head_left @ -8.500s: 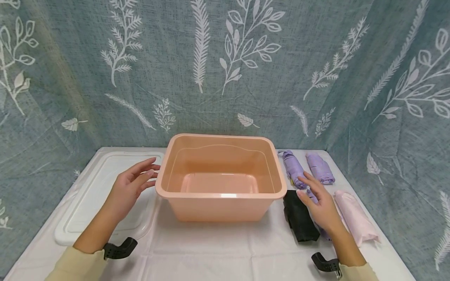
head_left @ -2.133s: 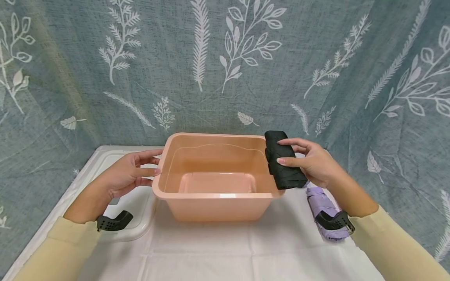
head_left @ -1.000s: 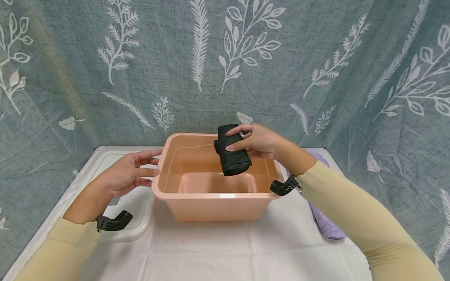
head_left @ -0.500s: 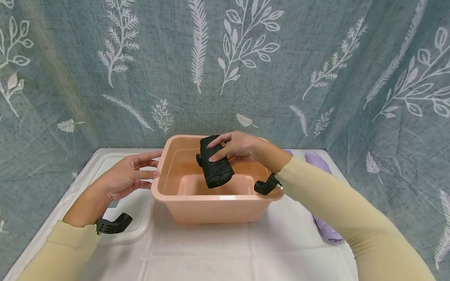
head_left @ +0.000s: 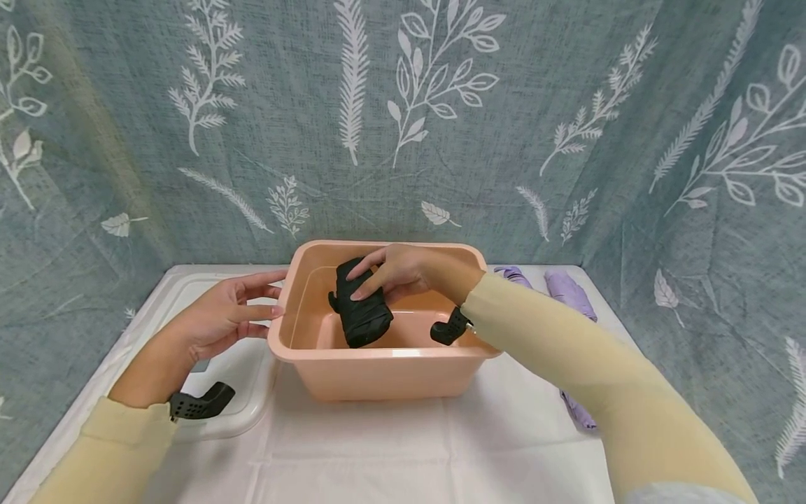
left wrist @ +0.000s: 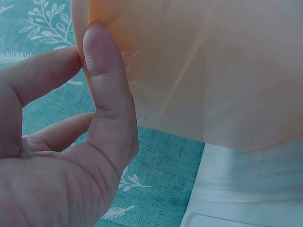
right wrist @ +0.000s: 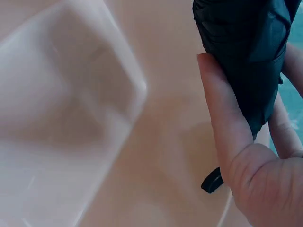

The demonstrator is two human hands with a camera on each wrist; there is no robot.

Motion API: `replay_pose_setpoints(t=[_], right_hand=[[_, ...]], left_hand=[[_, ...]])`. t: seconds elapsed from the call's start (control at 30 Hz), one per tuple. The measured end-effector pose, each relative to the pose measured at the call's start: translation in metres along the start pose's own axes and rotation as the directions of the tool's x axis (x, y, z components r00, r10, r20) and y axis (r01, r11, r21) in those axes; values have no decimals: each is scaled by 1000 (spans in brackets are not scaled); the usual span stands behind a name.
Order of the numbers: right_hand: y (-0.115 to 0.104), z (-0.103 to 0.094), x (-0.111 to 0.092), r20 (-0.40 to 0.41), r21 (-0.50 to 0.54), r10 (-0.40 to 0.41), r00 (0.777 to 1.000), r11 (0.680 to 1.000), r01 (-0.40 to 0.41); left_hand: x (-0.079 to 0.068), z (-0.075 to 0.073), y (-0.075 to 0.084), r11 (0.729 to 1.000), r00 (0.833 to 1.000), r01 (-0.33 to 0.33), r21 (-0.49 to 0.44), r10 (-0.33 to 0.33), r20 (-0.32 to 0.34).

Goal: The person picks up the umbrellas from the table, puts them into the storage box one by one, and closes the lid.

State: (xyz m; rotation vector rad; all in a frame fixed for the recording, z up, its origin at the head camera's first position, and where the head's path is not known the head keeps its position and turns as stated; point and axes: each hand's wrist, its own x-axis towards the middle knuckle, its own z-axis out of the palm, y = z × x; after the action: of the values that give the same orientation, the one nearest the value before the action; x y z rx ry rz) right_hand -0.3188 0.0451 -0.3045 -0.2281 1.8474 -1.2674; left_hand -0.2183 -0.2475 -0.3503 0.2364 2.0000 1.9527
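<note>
Black rolled bundle [head_left: 365,318] is inside the left half of the peach tub [head_left: 390,378], tilted, its lower end toward the tub's front rim; whether it touches the tub's floor I cannot tell. The right hand [head_left: 403,271] grips it from the right, thumb on one side and fingers spread over the other, and a small black strap loop [head_left: 333,302] sticks out on its left. The left hand [head_left: 229,311] pinches the tub's left rim between thumb and fingers. The tub stands midway along the back edge of the white-covered table [head_left: 378,448]. A white lid [head_left: 245,371] lies along the table's left edge, partly under the left forearm. Near the back right corner lie two lavender bundles [head_left: 569,292]; more lavender fabric [head_left: 578,413] shows from under the right sleeve [head_left: 567,350].
</note>
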Motion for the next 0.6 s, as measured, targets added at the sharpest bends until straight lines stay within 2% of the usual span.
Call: replay_pose_setpoints(t=[0.27,0.5,0.6], right_hand=[[5,10,23,47,-48,52,998,998,-50],[8,16,40,79,-30,79,994,997,-77],[10,20,47,87,-58,94,992,994,-89]], left_hand=[[0,0,0,1000,1000,1,-8,-2,-9],[0,0,-1,1000,1000,8,-1,-8,-18],[1,0,-2,1000,1000,3,-6,-3,-18]])
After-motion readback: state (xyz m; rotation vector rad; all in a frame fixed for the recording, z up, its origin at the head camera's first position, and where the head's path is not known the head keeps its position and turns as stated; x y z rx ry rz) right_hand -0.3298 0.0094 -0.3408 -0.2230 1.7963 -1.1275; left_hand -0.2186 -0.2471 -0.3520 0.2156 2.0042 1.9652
